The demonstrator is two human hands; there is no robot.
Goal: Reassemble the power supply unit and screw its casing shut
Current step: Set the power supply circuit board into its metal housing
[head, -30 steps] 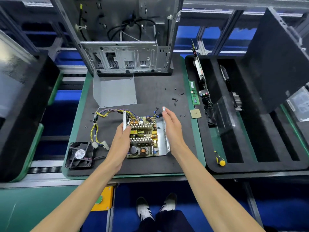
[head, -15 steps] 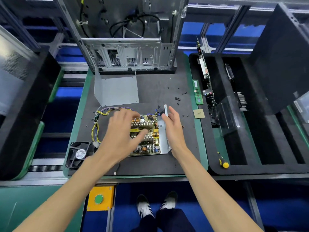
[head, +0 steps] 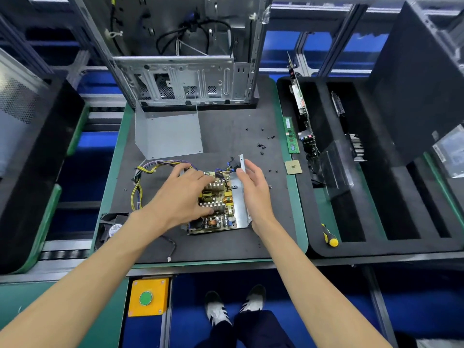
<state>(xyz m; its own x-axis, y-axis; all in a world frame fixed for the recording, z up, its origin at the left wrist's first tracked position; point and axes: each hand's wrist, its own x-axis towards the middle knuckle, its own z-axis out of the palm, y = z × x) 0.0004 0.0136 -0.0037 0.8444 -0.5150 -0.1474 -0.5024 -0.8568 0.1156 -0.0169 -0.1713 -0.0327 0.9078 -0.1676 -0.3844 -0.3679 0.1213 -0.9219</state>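
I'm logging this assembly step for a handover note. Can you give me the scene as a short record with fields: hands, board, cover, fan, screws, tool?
left hand: spread open over the circuit board, fingers resting on it
right hand: open, fingers against the upright metal side wall of the casing base
circuit board: sits in the open casing base, uncovered
cover: grey bent metal sheet, lying apart behind the board
fan: loose on the mat, left of the board
screws: scattered on the mat, right rear
screwdriver: yellow-handled, untouched in the right tray
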